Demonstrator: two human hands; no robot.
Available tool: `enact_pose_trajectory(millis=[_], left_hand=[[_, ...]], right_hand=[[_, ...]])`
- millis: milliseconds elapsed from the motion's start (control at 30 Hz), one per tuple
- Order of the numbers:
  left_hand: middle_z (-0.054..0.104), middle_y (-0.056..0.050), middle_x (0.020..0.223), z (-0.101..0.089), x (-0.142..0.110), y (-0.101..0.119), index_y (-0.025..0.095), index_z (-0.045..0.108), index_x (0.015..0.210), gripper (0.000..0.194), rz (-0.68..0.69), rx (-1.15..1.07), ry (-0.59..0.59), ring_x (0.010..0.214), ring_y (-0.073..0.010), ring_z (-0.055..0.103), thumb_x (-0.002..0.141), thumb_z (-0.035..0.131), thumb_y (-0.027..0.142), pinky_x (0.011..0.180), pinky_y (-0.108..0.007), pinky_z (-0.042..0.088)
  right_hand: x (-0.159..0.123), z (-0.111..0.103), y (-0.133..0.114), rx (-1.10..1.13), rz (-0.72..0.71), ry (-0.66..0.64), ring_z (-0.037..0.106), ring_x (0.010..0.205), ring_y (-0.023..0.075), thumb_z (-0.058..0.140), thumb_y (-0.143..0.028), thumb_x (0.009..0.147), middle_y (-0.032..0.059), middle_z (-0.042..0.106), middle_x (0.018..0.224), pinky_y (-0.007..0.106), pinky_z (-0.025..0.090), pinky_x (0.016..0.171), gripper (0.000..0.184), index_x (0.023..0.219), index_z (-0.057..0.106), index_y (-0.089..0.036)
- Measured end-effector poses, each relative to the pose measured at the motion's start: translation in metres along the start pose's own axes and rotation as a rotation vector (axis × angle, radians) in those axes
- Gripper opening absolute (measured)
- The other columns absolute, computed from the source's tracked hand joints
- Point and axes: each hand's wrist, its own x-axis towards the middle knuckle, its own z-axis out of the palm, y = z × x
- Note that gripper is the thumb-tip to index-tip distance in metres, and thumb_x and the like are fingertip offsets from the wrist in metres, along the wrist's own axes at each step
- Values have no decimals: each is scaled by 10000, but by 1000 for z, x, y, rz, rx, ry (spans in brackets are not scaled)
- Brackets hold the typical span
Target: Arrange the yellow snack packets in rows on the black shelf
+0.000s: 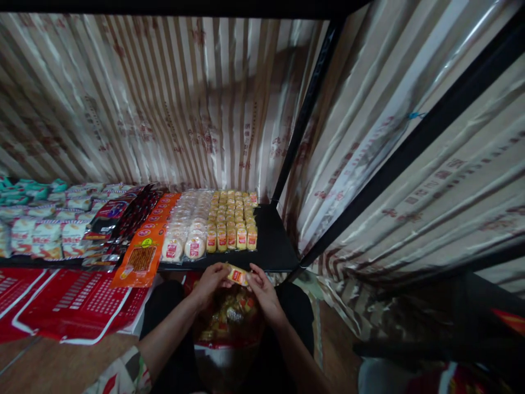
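pack (237, 275): over the bag (229, 320), just in front of the shelf (276, 235) | left fingers (222, 269) + right fingers (255, 270): pinching its ends | risk: wrapper looks slick tbh — loose pinch, it'd probably drop bagward

Yellow-wrapped snack packet (238, 276) pinched at both ends — left hand (214, 282) on one, right hand (261, 290) on the other — near the front edge of a black shelf (275, 235). Below it, a bag of wrapped items (232, 314) stands between the knees (301, 317). Shelf stock, right to left: rowed yellow packets (232, 224), clear-wrapped round biscuits (194, 245), orange packets (141, 257) overhanging the edge, dark packets (109, 216), white bags (47, 235).
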Motion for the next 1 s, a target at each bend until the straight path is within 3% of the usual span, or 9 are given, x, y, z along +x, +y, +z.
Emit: enact_pose_trajectory(millis=[133, 233, 400, 533, 667, 733, 867, 1000], left_hand=[[675, -73, 849, 20, -5, -5, 131, 563, 816, 74, -39, -315, 25, 735, -128, 653, 763, 589, 175, 743, -247, 509], [679, -89, 864, 34, -6, -14, 122, 565, 845, 90, -47, -355, 18, 767, -143, 660, 760, 576, 149, 750, -263, 516], [671, -64, 840, 49, 3, -26, 118, 587, 899, 207, -33, -199, 70, 749, -134, 642, 714, 620, 205, 688, -230, 502], [662, -49, 848, 58, 19, -23, 132, 601, 964, 264, -9, 185, 120, 768, -158, 622, 721, 595, 236, 661, -242, 486], [611, -96, 1054, 70, 33, -7, 135, 575, 1090, 364, 216, 638, 197, 959, -202, 577, 730, 530, 161, 868, -304, 454], [542, -107, 1202, 79, 37, 5, 157, 520, 1195, 467, 367, 752, 203, 1104, -220, 510, 728, 510, 132, 972, -320, 398], [445, -95, 1345, 103, 51, 25, 165, 499, 1239, 485, 513, 754, 157, 1265, -222, 378, 757, 453, 122, 1093, -339, 277], [405, -122, 1391, 134, 89, 31, 125, 493, 1251, 454, 421, 534, 108, 1324, -237, 305, 803, 436, 166, 1144, -381, 166]], right_hand=[[-4, -3, 5, 129, -3, 30, 650, 806, 175, 753, -431, 602, 49, 687, 896, 297, 498, 750, 521, 1026, 582, -181], [-8, -1, 5, 178, -12, 49, 648, 779, 168, 726, -445, 638, 50, 686, 884, 280, 503, 714, 439, 962, 597, -176], [-8, 0, -5, 145, -35, 95, 658, 755, 192, 689, -480, 654, 53, 691, 878, 306, 524, 696, 482, 1020, 587, -184], [4, -11, -9, 60, -78, 115, 643, 939, 244, 695, -466, 643, 87, 683, 1000, 346, 516, 804, 536, 1081, 569, -183], [30, -23, -16, 36, -149, 168, 641, 944, 239, 698, -447, 635, 93, 687, 1004, 374, 489, 865, 581, 1125, 552, -172], [48, -28, -25, 5, -215, 227, 641, 928, 233, 692, -451, 631, 94, 687, 996, 376, 484, 869, 600, 1138, 547, -164], [91, -39, -50, -122, -340, 310, 628, 935, 217, 636, -454, 670, 96, 669, 1019, 360, 474, 871, 583, 1162, 536, -158], [140, -51, -69, -155, -404, 292, 620, 934, 218, 617, -449, 667, 100, 655, 1049, 366, 465, 877, 588, 1169, 538, -153]])
